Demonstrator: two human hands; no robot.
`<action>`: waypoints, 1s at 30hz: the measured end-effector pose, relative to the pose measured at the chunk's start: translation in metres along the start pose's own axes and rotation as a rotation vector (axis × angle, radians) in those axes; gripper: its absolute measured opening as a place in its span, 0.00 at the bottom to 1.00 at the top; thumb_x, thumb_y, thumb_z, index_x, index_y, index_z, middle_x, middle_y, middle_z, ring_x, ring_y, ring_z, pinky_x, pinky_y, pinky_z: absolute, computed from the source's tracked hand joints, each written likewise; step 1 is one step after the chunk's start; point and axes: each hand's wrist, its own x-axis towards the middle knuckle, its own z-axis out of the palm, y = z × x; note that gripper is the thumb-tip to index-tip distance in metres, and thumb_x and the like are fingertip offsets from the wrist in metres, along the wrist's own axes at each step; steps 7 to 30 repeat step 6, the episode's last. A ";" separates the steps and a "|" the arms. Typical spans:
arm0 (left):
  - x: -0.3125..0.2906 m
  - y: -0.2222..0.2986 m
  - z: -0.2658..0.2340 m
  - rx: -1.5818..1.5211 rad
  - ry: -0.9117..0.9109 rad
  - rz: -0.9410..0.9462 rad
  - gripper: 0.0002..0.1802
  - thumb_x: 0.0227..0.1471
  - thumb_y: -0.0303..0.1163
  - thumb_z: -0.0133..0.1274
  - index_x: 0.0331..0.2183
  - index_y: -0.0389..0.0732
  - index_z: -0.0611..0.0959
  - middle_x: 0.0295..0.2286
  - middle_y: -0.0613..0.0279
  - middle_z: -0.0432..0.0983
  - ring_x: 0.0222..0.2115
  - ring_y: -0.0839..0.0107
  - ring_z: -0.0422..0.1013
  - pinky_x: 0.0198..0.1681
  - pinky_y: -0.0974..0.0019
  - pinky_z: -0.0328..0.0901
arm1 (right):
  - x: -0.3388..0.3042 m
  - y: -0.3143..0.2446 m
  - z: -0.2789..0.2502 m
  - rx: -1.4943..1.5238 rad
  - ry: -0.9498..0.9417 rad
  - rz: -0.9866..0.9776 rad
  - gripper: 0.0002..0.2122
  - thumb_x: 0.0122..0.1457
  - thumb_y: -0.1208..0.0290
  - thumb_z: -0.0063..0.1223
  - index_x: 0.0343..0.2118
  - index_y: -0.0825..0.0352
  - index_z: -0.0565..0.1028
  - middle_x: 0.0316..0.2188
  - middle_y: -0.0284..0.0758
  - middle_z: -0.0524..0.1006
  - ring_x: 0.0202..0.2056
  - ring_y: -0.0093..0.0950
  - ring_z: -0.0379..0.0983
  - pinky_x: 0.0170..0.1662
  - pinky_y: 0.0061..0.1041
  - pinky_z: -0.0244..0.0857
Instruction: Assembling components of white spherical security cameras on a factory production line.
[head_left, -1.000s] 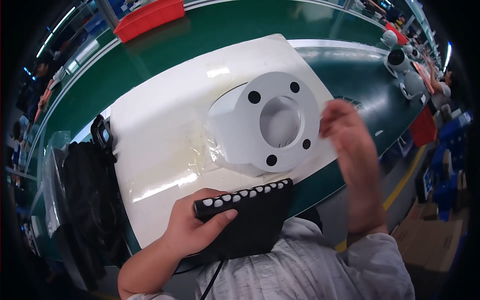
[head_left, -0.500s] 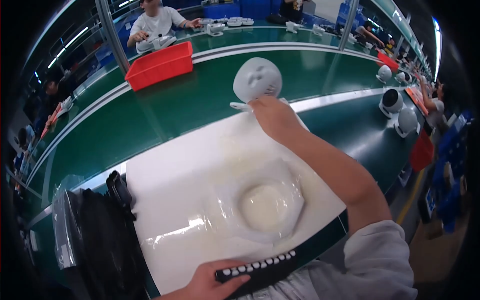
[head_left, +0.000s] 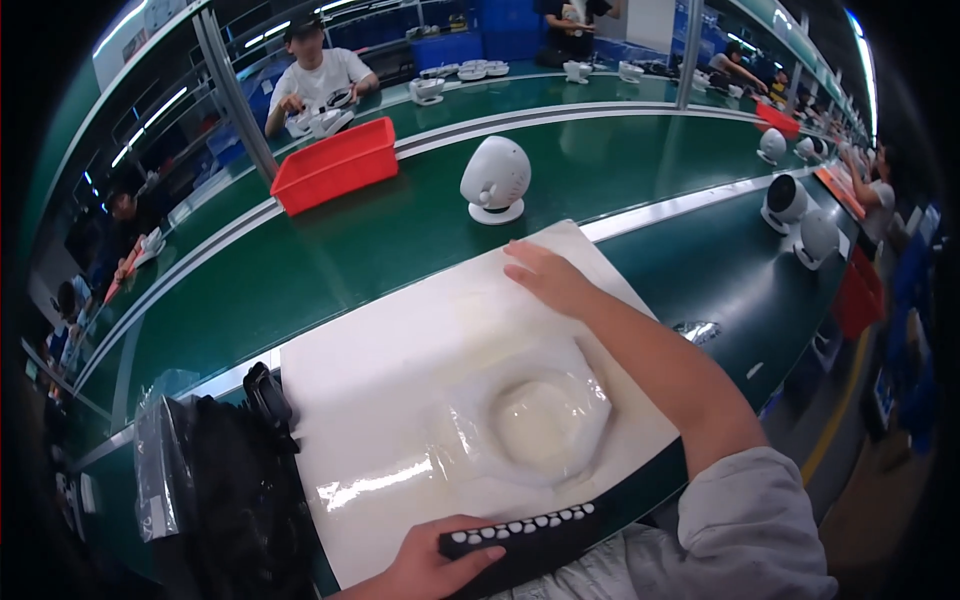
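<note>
My right hand (head_left: pixel 540 275) is above the far part of a white padded board (head_left: pixel 380 370), its fingers stretched out and nothing in them. Just beyond that hand, a white rounded device (head_left: pixel 497 172) stands upright on its disc-shaped foot on the green belt. The board carries a white, film-wrapped ring-shaped holder (head_left: pixel 540 420) with a round hollow. At the board's near edge, my left hand (head_left: pixel 435 560) grips the left end of a black strip (head_left: pixel 530 535) with a row of white round dots, thumb on the near side.
Black items and clear plastic bags (head_left: pixel 165 465) lie left of the board. A red bin (head_left: pixel 335 165) rests across the belt, before a person in a white shirt (head_left: pixel 320 80). More rounded devices (head_left: pixel 818 238) stand on the right. A metal post (head_left: pixel 235 90) rises at the far left.
My right hand has let go of the white device and drawn back toward me over the board. The device now stands on the belt. My left hand keeps its hold on the strip.
</note>
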 end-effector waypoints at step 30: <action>0.006 -0.002 -0.002 -0.116 0.063 0.060 0.14 0.40 0.24 0.57 0.33 0.33 0.75 0.27 0.62 0.74 0.28 0.80 0.68 0.32 0.77 0.63 | -0.060 -0.028 -0.056 0.276 -0.349 0.247 0.20 0.55 0.59 0.42 0.48 0.64 0.64 0.51 0.39 0.60 0.52 0.30 0.56 0.55 0.25 0.46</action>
